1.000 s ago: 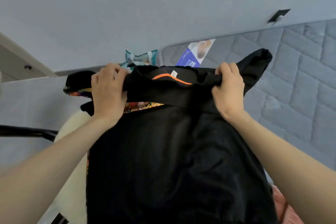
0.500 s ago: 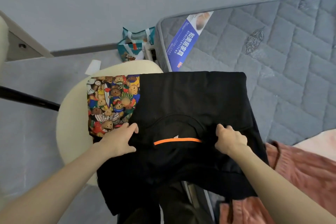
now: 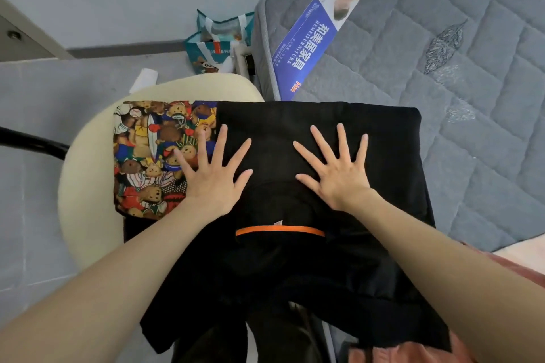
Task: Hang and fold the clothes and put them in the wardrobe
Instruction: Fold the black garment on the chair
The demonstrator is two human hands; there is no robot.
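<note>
Cream seat (image 3: 88,186): bear-print cloth (image 3: 147,156) flat on it, under left fingers (image 3: 203,147). Black garment (image 3: 295,115) spans seat edge and grey mattress (image 3: 472,127), under fingers of both hands. Blue label (image 3: 303,47) on mattress, beyond right fingers (image 3: 342,144). Bag (image 3: 218,47) and white paper (image 3: 144,79) on floor (image 3: 29,215), beyond left fingers, past seat.
</note>
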